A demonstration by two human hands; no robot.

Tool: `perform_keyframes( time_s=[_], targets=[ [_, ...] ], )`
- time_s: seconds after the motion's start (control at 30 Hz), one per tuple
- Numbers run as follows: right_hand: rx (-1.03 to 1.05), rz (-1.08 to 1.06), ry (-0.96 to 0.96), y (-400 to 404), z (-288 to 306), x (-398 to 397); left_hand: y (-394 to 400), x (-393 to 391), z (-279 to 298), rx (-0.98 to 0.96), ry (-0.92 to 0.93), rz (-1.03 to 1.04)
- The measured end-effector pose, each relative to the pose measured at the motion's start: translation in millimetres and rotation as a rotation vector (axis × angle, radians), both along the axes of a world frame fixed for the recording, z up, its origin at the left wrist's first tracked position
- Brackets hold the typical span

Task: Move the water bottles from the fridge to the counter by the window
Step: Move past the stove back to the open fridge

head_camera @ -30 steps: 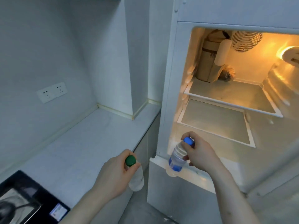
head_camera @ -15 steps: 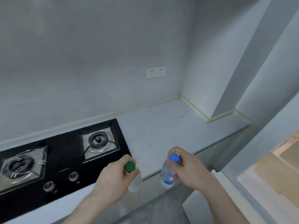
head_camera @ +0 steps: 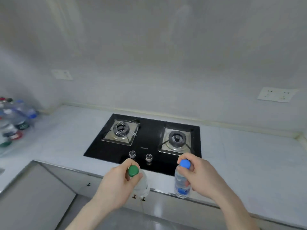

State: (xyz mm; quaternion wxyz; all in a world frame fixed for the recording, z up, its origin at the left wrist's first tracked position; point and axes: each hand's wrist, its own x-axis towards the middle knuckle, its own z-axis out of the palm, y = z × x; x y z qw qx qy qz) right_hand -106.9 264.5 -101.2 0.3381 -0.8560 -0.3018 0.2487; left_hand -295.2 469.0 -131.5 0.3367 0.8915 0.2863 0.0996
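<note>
You have turned away from the fridge, which is gone from view, and now the stove point(head_camera: 146, 141) sits right in front of you with both burners showing. Your left hand point(head_camera: 116, 185) is wrapped tight around the neck of the green-cap bottle point(head_camera: 138, 180), and your right hand point(head_camera: 201, 178) is wrapped tight around the top of the blue-cap bottle point(head_camera: 181, 181). Both bottles hang upright in the air, over the front edge of the counter point(head_camera: 249, 163), and neither one is set down yet. Far to your left, a bunch of bottles point(head_camera: 12, 123) is already lying on the counter, so I think some of the job is done. No window shows here, but that pile is likely the spot to go to. These two bottles are about halfway there, and I cannot tell if more wait in the fridge. The stove and its two knobs point(head_camera: 140, 156) lie between you and the pile, so carry the bottles along the front and do not bump them. The counter beside the pile looks bare, so there is room to put them down. Two wall sockets point(head_camera: 275, 94) are up on the wall, well out of your way.
</note>
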Motion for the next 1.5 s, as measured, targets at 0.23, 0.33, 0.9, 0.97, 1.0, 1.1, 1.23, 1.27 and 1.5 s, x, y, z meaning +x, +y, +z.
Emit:
perform_keyframes(
  time_s=[0.23,0.33,0.9,0.97,1.0,1.1,1.23,1.27,1.5],
  targets=[
    [0.008,0.228,-0.066,108,7,-45,66,-86,7,0.044,0.000,0.240],
    [0.034,0.277,-0.064,150,14,-70,97,-120,7,0.040,-0.003,0.297],
    [0.127,0.470,0.025,387,18,-215,285,-282,18,0.101,-0.002,0.451],
    [0.130,0.482,0.032,411,16,-218,303,-286,16,0.097,0.011,0.476],
    [0.132,0.489,0.037,424,15,-218,312,-288,15,0.094,0.019,0.491],
    [0.123,0.517,0.026,462,7,-217,341,-289,9,0.098,0.054,0.523],
    [0.117,0.560,0.017,521,-4,-207,388,-281,4,0.118,0.091,0.555],
    [0.114,0.570,0.017,533,-5,-204,398,-278,3,0.128,0.104,0.559],
    [0.142,0.622,0.017,622,-8,-177,473,-252,9,0.165,0.159,0.586]
  ],
)
